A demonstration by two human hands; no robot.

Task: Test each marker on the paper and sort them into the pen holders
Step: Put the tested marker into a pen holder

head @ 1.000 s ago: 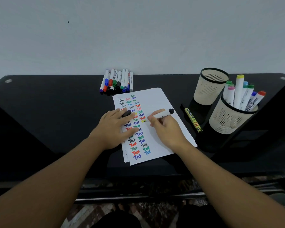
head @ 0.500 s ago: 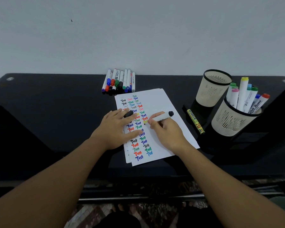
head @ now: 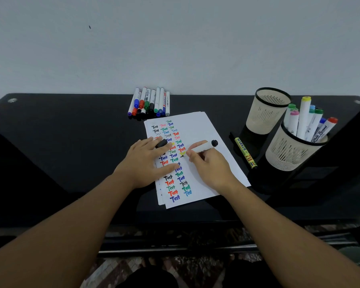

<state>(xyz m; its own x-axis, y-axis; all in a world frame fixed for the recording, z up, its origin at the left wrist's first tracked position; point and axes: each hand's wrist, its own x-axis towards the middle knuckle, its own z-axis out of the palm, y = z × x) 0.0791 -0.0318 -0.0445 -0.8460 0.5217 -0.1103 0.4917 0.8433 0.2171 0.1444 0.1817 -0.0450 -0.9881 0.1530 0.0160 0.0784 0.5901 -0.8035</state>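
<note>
Dim, flat, cool light, no hard shadows. Glossy black table (head: 71,142) shows faint reflections under the pen holders. Wide-angle bend at left and right edges. Centre sharp, near floor soft and noisy.

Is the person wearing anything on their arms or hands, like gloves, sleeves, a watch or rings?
Nothing that shows. The left hand and the right hand are bare, with no gloves, and no rings are visible on the fingers. Both forearms are uncovered from the wrists down to the bottom edge of the picture: no sleeves, watch, bracelets or markings appear. Any clothing higher up the arms is out of view.
</note>
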